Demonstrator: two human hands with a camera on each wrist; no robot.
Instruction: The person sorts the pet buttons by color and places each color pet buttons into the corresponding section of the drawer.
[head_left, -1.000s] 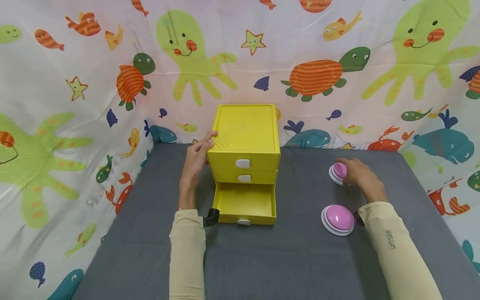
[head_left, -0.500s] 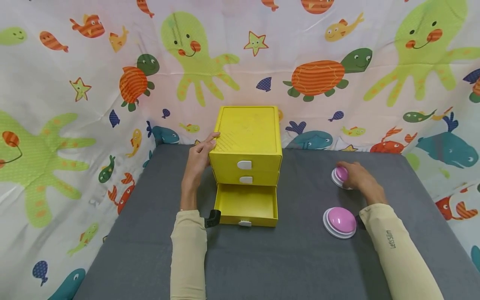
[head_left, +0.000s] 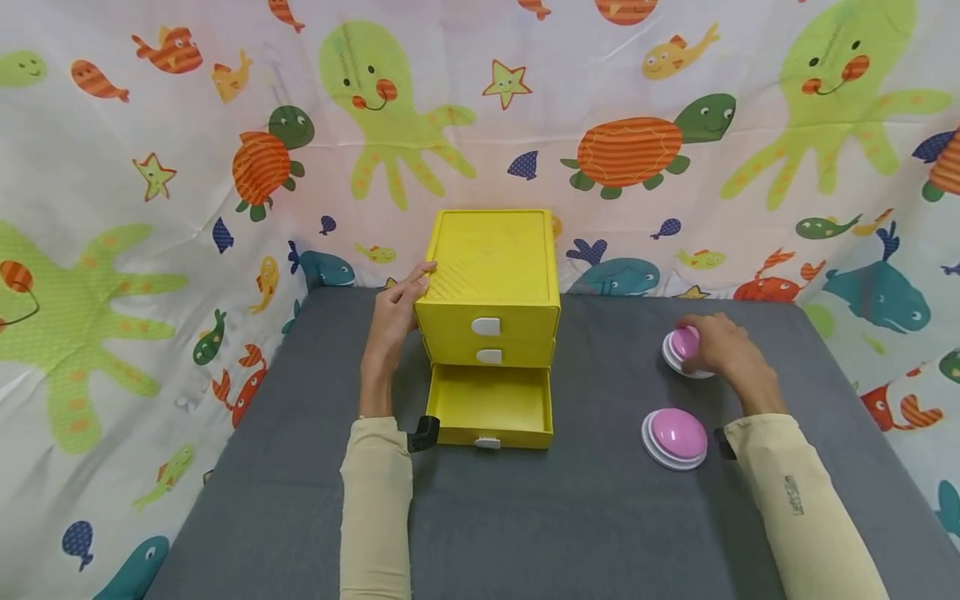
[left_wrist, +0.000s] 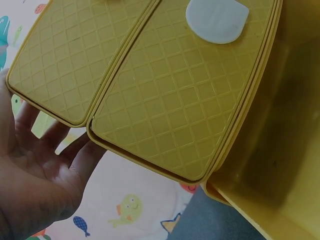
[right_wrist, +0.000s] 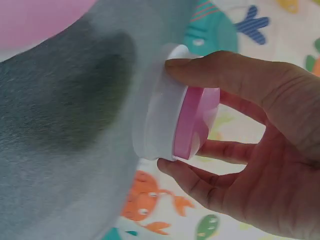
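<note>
A yellow drawer unit (head_left: 491,258) stands at the middle back, its bottom drawer (head_left: 491,402) pulled out with nothing inside. My left hand (head_left: 396,321) rests against the unit's left side, fingertips at the top edge. In the left wrist view, extended fingers of the left hand (left_wrist: 42,170) lie along that side. With thumb and fingers, my right hand (head_left: 723,354) grips a small round push button, pink on a white base (head_left: 684,343). The right wrist view shows the thumb and fingertips on opposite edges of the button's white base (right_wrist: 157,115).
A larger pink push button (head_left: 678,435) on a white base sits nearer the front, left of my right wrist. The upper two drawers (head_left: 487,337), with white handles, are closed. Behind the grey table (head_left: 540,517) hangs a sea-animal curtain (head_left: 480,108).
My right hand and the small push button have shifted slightly to the right. My left hand and the drawer unit stay in place; the head view sways a little.
</note>
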